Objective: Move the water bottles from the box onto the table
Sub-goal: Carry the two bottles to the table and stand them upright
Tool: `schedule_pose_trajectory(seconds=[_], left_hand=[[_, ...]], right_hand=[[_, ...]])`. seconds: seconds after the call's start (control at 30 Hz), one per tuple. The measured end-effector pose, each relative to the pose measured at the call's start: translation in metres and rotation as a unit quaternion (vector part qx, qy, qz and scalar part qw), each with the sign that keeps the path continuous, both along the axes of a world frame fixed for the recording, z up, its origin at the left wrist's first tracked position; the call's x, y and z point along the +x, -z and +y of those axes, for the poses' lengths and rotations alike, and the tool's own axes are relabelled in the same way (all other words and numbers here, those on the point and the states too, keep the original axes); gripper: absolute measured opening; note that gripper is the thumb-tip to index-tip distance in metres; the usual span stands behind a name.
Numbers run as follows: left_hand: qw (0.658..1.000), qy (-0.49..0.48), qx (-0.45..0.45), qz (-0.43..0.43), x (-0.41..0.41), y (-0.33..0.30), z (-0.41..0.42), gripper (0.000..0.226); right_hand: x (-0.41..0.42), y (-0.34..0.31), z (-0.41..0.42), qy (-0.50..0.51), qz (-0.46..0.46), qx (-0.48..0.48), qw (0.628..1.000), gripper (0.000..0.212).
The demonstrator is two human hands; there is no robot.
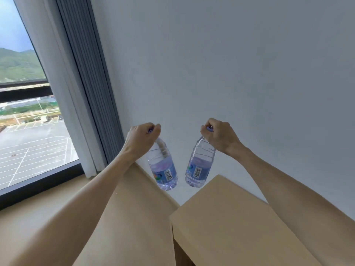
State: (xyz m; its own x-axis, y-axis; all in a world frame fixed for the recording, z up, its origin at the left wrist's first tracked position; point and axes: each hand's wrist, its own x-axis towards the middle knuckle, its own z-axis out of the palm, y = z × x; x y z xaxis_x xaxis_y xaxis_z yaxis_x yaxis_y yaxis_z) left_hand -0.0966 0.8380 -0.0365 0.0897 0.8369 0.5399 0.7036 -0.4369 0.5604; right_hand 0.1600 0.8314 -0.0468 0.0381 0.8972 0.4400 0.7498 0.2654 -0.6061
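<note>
Head view, both arms raised before a pale wall. We see the left hand at centre frame with its fingers closed around the purple cap of the left water bottle, and the right hand beside it with its fingers closed likewise on the cap of the right water bottle. Each bottle hangs below its hand, neck up, base down; the long axes tilt so that the two bases converge toward each other, near but apart. Neither bottle touches any surface. The light wooden desk fills the lower right of the frame, and the right bottle's base hangs just past its far corner, so we judge the right hand the nearer to a placing spot. A second wooden surface runs along the lower centre beneath the left bottle; whether it belongs to the same desk we cannot tell. The box is not in view. A window and grey curtain occupy the upper left. The coming move, we judge, is a descent toward the lower right with each bottle brought upright.
</note>
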Motion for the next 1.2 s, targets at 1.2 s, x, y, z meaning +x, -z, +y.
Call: schedule_pose_trajectory(seconds=[1.2], left_hand=[[0.893,0.386,-0.195,0.123,0.329,0.193,0.194,0.040]], right_hand=[[0.211,0.173,-0.005,0.366,0.085,-0.168,0.911,0.018]])
